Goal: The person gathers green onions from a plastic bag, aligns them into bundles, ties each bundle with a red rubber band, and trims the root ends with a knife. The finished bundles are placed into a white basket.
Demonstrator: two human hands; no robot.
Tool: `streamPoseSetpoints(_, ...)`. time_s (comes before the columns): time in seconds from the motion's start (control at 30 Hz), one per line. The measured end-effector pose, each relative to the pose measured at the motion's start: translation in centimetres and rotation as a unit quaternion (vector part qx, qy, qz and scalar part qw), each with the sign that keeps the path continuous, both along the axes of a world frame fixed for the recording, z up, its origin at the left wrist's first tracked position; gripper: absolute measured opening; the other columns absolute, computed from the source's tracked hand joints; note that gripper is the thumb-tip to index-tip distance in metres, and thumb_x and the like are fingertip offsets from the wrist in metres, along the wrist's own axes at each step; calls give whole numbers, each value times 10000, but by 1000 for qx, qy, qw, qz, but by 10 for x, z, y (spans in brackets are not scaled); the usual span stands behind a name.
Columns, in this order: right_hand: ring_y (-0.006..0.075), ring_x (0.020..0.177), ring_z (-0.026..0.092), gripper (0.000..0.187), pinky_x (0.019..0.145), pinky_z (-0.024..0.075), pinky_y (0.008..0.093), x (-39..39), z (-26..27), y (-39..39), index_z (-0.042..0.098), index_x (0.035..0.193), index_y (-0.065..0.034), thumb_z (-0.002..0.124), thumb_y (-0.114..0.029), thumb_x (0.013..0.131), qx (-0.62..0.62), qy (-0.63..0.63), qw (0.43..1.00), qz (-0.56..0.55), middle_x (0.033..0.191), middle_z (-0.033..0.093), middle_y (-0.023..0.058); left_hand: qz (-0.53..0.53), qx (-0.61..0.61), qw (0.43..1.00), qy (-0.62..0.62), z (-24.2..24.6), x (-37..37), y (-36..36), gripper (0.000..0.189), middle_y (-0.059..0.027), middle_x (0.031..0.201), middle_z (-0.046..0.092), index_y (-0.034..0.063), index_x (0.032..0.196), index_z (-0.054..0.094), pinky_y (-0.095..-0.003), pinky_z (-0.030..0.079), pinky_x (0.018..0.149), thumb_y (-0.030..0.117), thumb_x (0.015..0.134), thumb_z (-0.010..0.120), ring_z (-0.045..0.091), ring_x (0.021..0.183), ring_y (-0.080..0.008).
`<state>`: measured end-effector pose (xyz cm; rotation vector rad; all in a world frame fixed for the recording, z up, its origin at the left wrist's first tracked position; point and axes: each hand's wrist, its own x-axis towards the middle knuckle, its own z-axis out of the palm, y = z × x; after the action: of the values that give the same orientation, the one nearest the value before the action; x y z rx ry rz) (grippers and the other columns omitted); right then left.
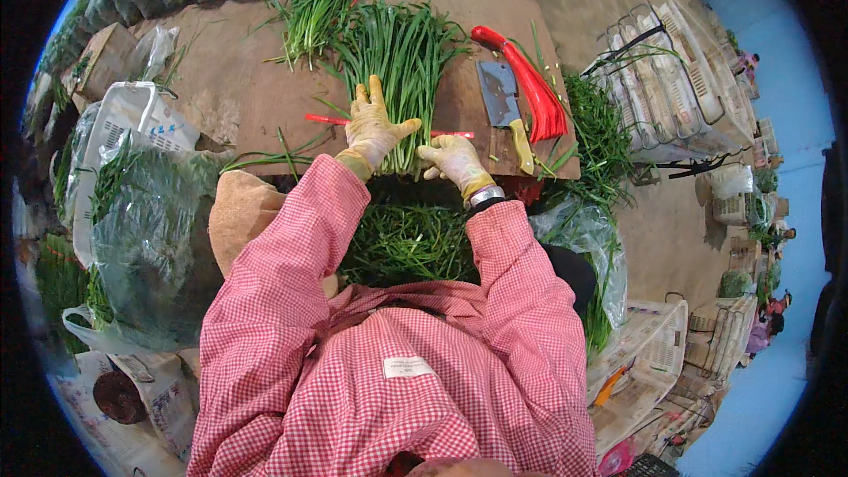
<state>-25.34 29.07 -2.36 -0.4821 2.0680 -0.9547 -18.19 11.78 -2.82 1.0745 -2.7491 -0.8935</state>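
A thick bundle of Chinese chives point(397, 59) lies on the wooden board point(278, 99), leaves pointing away from me and stem ends at the near edge. My left hand point(374, 129), in a yellowed glove, rests against the bundle's left side with its fingers spread. At the lower right of the stems is my right hand point(457, 162), gloved too, its fingers bent and its thumb touching the stem ends; whether it grips any is unclear. A red strip point(324, 119) runs under the bundle and shows on both sides. Further back at left sits a smaller chive pile point(321, 13).
Right on the board lie a cleaver point(500, 89) with a yellow handle and a bunch of red strips point(536, 93). Loose leaves point(411, 245) fill the space below the board. A white plastic crate point(142, 112) stands left; stacked crates point(669, 73) stand right.
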Motion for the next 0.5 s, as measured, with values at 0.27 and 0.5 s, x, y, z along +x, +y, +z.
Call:
streamPoseSetpoints(0.27,169,651,730,336,594,542,307,6,8,6,711,994,-7,650,-336,971,-9,-26,999,-20,853,756,81,4,4,1000,-8,3,1,3,1295,-251,1669,153,109,1640,27,-456,337,1184,589,738,823,230,1522,-418)
streamPoseSetpoints(0.5,246,720,732,366,718,567,401,21,33,4,728,950,-83,577,-416,968,108,179,971,118,816,747,83,11,52,998,22,3,0,-4,1279,-266,1668,136,107,1641,43,-468,309,1197,740,758,719,208,1529,-422)
